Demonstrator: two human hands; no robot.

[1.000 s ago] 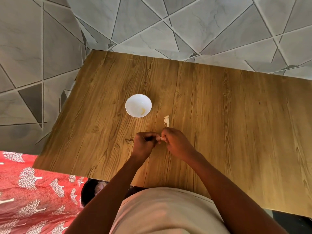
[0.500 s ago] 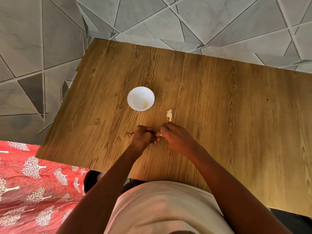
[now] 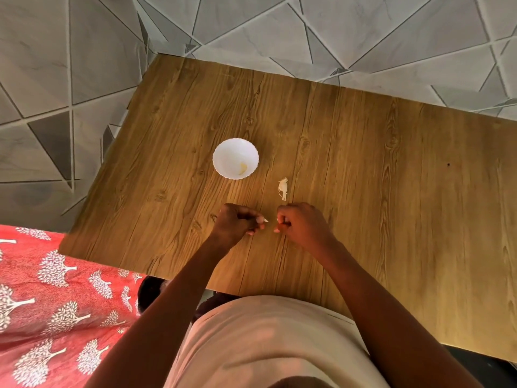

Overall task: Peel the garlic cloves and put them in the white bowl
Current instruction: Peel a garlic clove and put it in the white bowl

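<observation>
Hands apart over the wooden surface (image 3: 363, 163), a small garlic clove (image 3: 263, 219) pinched in the left one.

Left hand (image 3: 237, 224) hovers low over the wood-grain surface, fingers curled, the pale pointed clove sticking out from its fingertips toward the right hand (image 3: 300, 224) — that hand's fingers are curled too, pinching something small and pale that is too tiny to tell. Round white bowl with a scalloped rim (image 3: 223, 152) sits beyond the left hand, well apart from it, and holds one yellowish peeled garlic clove (image 3: 243, 168) near its right inner wall. Loose scrap of white papery garlic skin (image 3: 283, 188) lies on the surface just beyond the right hand, to the right of the bowl — not touching either.
</observation>
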